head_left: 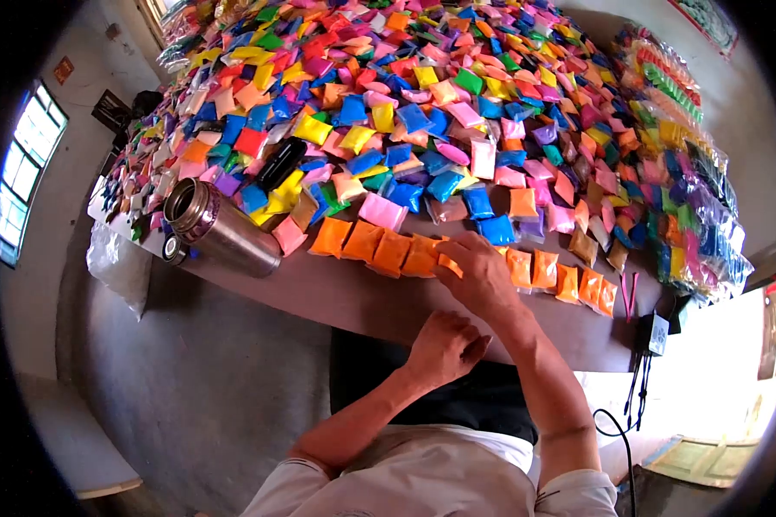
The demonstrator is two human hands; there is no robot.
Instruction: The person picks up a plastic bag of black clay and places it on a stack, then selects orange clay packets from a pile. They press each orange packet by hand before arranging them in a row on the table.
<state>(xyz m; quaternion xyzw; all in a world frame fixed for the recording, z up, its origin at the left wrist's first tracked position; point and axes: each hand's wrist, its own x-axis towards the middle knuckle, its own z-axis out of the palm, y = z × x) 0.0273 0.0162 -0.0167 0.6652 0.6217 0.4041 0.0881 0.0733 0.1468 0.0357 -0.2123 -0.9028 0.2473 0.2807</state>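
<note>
Laying out orange packets [379,246] in a row along the near edge of the worktop [336,297] appears to be the step in hand. All places below are given relative to the steel flask [220,228].

- Flask: lies on its side at the left end of the row, open mouth facing left; smooth, cylindrical, brushed metal.
- Row: begins just right of the flask and runs rightward. Packets are small, flat, pillow-shaped, glossy plastic, apparently powder-filled.
- Left hand [444,346]: right of and nearer than the flask, below the worktop edge; grip loosely clenched, holding nothing visible.
- Right hand [483,274]: further right, resting on the row; grip pinching one orange packet [450,263].
- Pile [422,103]: behind the flask, many colours, loosely heaped.

Next move, as judged: seat the pinched packet flush with its neighbours.
</note>
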